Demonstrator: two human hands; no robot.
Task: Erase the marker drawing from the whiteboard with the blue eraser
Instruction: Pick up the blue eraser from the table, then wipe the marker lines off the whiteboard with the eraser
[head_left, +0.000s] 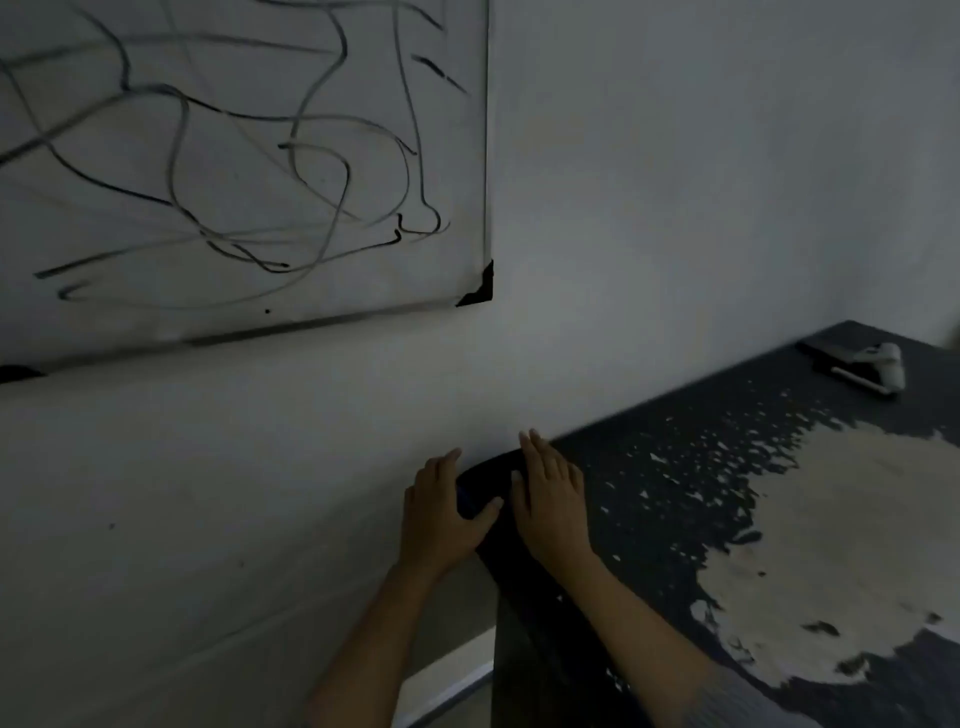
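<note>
Lower centre of the frame, both hands rest empty on the near corner of a dark, peeling table (675, 467): left hand (441, 514) straddling the edge with straight fingers, right hand (550, 499) flat. Upper left, the whiteboard (234, 322) carries black marker scribbles (234, 156). At middle right lies a dark block (823, 353), too dim to tell whether it is the eraser.

whiteboard (156, 322) cut off left and top.
</note>
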